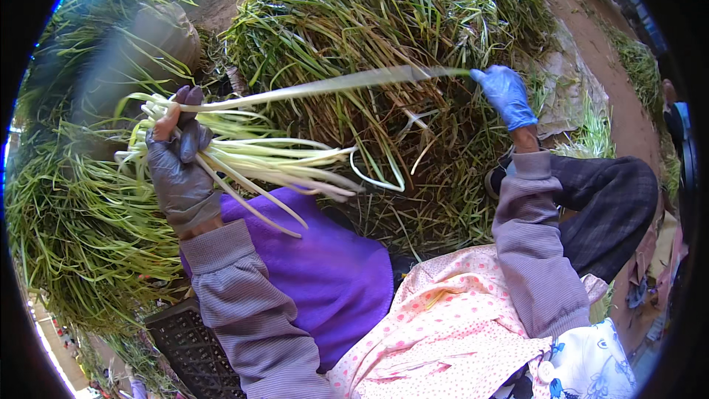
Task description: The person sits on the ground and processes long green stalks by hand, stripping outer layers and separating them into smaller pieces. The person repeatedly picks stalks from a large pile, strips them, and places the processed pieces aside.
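Note:
My left hand (pixel 185 160), in a thin greyish glove with a bare fingertip showing, is closed round a bunch of long pale stalks (pixel 271 163) at the left. The stalks look like garlic chives or a similar leafy vegetable. One long leaf (pixel 343 82) stretches from the bunch to my right hand (pixel 503 94), which wears a blue glove and pinches the leaf's green tip. A purple cloth (pixel 332 266) lies over my lap beneath the bunch.
A big heap of green and yellowing leaves (pixel 343 22) lies in front. More green bundles (pixel 94 221) are piled at the left, beside a filled sack (pixel 166 39). A black plastic crate (pixel 191 343) stands at the lower left. Pale sheeting (pixel 573 83) covers ground at the right.

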A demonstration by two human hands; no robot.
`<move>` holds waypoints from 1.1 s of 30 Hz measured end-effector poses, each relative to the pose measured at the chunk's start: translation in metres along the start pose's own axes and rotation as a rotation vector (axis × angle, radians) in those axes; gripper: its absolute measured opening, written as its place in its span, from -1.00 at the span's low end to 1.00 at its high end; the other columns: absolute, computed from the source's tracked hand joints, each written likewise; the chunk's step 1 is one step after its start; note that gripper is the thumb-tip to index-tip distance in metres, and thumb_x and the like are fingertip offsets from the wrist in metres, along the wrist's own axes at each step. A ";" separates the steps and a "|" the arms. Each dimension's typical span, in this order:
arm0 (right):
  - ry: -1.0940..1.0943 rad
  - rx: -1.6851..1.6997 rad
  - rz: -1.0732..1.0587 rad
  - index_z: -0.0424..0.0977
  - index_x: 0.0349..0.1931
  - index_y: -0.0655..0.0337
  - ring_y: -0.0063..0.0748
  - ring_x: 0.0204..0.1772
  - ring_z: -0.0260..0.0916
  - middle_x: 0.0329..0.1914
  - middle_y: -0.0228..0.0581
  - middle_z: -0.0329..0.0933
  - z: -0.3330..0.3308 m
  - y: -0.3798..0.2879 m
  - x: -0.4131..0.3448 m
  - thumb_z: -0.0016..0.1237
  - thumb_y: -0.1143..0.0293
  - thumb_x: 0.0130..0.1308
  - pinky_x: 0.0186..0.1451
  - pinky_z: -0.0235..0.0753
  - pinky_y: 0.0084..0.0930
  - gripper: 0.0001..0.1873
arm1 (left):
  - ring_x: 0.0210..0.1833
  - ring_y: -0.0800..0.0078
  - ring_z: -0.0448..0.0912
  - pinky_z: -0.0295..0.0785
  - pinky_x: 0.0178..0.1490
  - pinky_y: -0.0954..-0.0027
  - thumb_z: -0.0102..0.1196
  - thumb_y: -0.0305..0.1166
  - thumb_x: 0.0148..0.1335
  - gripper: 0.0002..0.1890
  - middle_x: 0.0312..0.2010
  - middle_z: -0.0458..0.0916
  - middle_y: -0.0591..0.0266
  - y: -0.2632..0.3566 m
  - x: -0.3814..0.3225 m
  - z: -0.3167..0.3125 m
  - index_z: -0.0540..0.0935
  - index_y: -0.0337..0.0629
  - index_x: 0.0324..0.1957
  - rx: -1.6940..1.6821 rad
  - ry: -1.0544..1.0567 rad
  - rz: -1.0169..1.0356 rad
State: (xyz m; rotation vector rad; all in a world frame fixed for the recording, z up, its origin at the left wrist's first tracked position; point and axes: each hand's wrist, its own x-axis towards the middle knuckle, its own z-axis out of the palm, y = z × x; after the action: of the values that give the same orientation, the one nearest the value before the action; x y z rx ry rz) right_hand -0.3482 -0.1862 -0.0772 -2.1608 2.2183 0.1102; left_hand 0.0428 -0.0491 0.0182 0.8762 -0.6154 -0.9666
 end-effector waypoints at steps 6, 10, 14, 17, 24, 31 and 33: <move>0.753 0.602 -0.689 0.41 -0.27 0.32 -0.27 -0.26 0.44 -0.35 -0.03 0.46 -0.039 -0.065 -0.038 -0.09 0.27 0.09 -0.22 0.46 -0.46 -0.70 | -0.79 0.78 0.13 0.05 -0.70 0.72 0.01 -0.43 0.02 -0.74 -0.62 0.46 0.39 -0.026 0.001 0.015 0.49 -0.40 -0.25 0.235 0.090 -0.083; 0.174 0.994 -1.058 0.40 -0.45 0.29 -0.02 -0.40 0.38 -0.48 0.04 0.41 -0.034 -0.173 -0.100 -0.04 0.33 0.00 -0.36 0.38 -0.32 -0.80 | -0.78 0.73 0.17 0.11 -0.68 0.70 0.01 -0.37 0.03 -0.77 -0.60 0.49 0.31 -0.030 -0.002 0.029 0.51 -0.33 -0.30 0.171 0.078 -0.096; 0.141 1.380 -0.852 0.38 -0.58 0.27 -0.02 -0.63 0.32 -0.74 0.00 0.33 -0.013 -0.199 -0.110 -0.15 0.44 0.01 -0.57 0.29 -0.26 -0.89 | -0.72 0.65 0.26 0.20 -0.61 0.66 -0.01 -0.30 0.06 -0.74 -0.55 0.52 0.22 -0.032 -0.014 0.029 0.50 -0.31 -0.28 0.030 -0.117 -0.147; 0.209 0.982 -0.973 0.42 -0.54 0.24 -0.02 -0.55 0.35 -0.69 0.00 0.35 -0.001 -0.188 -0.096 -0.15 0.30 0.05 -0.49 0.32 -0.25 -0.81 | -0.61 0.60 0.35 0.27 -0.55 0.61 -0.06 -0.24 0.10 -0.67 -0.37 0.51 0.05 -0.043 -0.011 0.021 0.45 -0.34 -0.22 0.162 -0.277 -0.304; 0.198 0.815 -0.600 0.50 -0.43 0.20 -0.34 -0.45 0.45 -0.48 -0.18 0.48 -0.016 -0.097 -0.041 -0.14 0.51 0.01 -0.41 0.43 -0.54 -0.87 | -0.47 0.52 0.45 0.44 -0.30 0.51 0.03 -0.50 -0.01 -0.78 -0.40 0.51 0.17 0.002 0.017 -0.039 0.47 -0.32 -0.25 0.161 0.142 0.302; 0.364 0.862 -0.675 0.45 -0.48 0.29 -0.19 -0.39 0.44 -0.51 -0.09 0.45 0.012 -0.108 -0.051 -0.12 0.29 0.10 -0.31 0.42 -0.43 -0.78 | -0.27 0.37 0.43 0.07 0.12 0.18 -0.13 -0.35 0.11 -0.46 -0.07 0.41 0.05 0.024 -0.011 -0.015 0.10 -0.41 0.10 -0.193 -0.185 0.194; 0.199 0.499 -0.556 0.46 -0.56 0.28 -0.08 -0.46 0.42 -0.57 -0.06 0.45 0.035 -0.143 -0.059 -0.13 0.14 0.05 -0.41 0.40 -0.33 -0.66 | -0.41 0.47 0.39 0.20 -0.04 0.31 -0.09 -0.31 0.10 -0.44 -0.20 0.49 0.08 0.018 -0.015 0.005 0.12 -0.45 0.08 -0.381 -0.544 0.085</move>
State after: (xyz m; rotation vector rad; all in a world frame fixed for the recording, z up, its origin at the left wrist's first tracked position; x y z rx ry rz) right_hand -0.2040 -0.1286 -0.1103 -2.4353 1.4080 -0.6238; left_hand 0.0400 -0.0318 0.0352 0.2398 -0.8825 -1.2042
